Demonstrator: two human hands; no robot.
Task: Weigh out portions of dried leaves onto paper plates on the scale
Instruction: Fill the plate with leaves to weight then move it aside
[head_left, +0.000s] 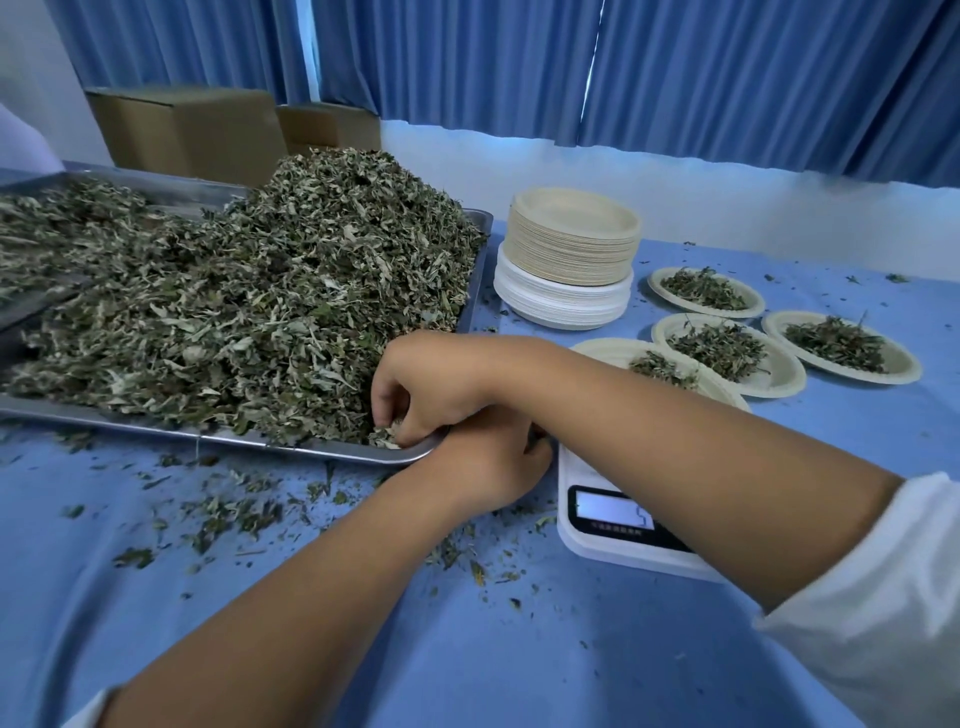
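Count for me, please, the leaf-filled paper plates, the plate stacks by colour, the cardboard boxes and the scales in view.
Paper plates holding leaves: 4
Tan plate stack: 1
White plate stack: 1
Cardboard boxes: 2
Scale: 1
Total: 9

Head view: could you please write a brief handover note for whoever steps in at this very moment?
Right hand: fingers pinch dried leaves at the near corner of the metal tray.
Left hand: beside the scale, fingers hidden under the right wrist, grip unclear.
Done: three filled paper plates stand at the right.
In progress: a fourth plate with a small portion, behind the right forearm, apparently on the scale.
Left: top it up, check the display (partly blocked), then probably fill more from the plate stack.
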